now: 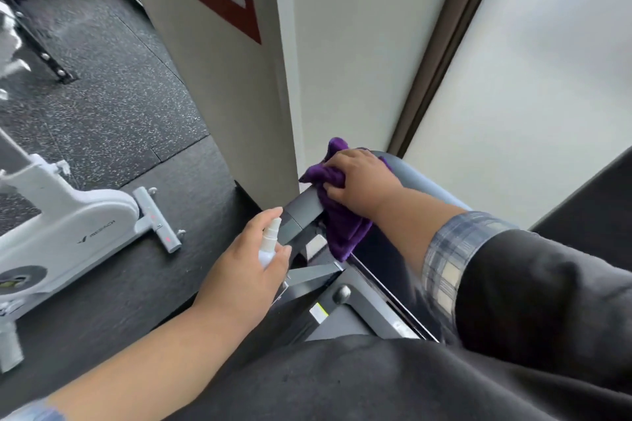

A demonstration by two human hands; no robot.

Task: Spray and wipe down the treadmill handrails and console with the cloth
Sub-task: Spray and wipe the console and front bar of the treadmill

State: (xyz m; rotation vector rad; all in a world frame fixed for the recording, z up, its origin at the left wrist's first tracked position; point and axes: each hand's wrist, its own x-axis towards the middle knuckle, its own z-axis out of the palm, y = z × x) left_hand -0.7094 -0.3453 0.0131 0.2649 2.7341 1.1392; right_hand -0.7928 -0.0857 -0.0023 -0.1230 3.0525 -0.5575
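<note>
The wiping step appears to be in hand: a crumpled purple cloth (337, 212) is pressed and gripped by the right hand (359, 181) on the treadmill's dark handrail (302, 205), while a small white spray bottle (270, 243) is clasped in the left hand (246, 267); next, probably, a stroke along the rail

Single head-worn wide-angle view, aimed forward and steeply down. Both forearms are seen entering from the bottom edge, hands close to the lens. The frame is tilted: the wall corner (287, 85) and window frame (441, 44) run slanted. The floor (113, 106) and a white bike (75, 222) are caught at the left edge.
</note>
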